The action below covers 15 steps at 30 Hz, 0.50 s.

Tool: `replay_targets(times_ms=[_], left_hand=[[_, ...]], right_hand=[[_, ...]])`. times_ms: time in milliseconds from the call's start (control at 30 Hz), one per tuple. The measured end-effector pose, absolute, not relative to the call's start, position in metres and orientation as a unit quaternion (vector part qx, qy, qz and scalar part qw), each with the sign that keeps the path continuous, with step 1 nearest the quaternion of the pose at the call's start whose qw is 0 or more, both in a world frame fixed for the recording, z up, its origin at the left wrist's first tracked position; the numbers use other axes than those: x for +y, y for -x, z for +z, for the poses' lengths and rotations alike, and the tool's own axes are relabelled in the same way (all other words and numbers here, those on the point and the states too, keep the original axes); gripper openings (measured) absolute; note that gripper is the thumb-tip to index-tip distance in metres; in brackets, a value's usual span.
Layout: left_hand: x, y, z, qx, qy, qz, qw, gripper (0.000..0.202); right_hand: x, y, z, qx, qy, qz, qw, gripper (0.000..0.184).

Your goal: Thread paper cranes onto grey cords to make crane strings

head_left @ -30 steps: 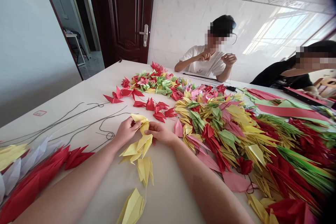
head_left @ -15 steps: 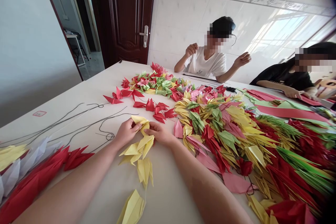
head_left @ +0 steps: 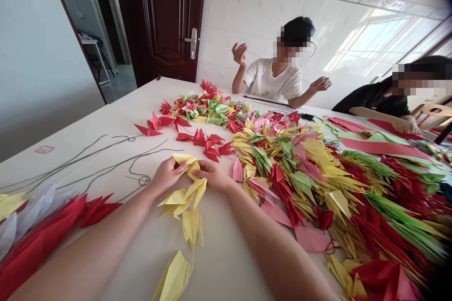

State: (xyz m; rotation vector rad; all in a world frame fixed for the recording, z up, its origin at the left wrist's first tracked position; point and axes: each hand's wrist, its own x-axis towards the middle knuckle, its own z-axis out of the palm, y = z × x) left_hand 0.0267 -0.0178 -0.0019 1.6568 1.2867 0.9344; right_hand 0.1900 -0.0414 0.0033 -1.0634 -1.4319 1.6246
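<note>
Since the earlier frame, a seated co-worker's hand [head_left: 240,54] has been lifted higher at twelve o'clock; a yellow paper crane [head_left: 185,164] is still pinched between the curled left hand [head_left: 165,176] and right hand [head_left: 213,175].

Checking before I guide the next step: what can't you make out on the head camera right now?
- Left hand and right hand: their fingers hide how the yellow paper crane is held.
- Big crane pile: overlapping cranes hide any string inside.
- Bottom right: the frame edge cuts off the pile, and the corner goes dark.
- Far right: the co-worker's hand is too small and distant to show its grip.
</note>
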Motion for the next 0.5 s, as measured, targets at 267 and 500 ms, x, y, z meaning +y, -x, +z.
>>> replay_targets(times_ms=[267, 500], left_hand=[[-0.0216, -0.0263, 0.0029, 0.493, -0.661, 0.377, 0.422, 0.034], [-0.0224, -0.0261, 0.0022, 0.473, -0.666, 0.375, 0.438, 0.037]], right_hand=[[-0.0415, -0.1922, 0.0005, -0.508, 0.423, 0.638, 0.396, 0.031], [-0.0376, -0.1934, -0.0061, -0.550, 0.438, 0.610, 0.365, 0.034]])
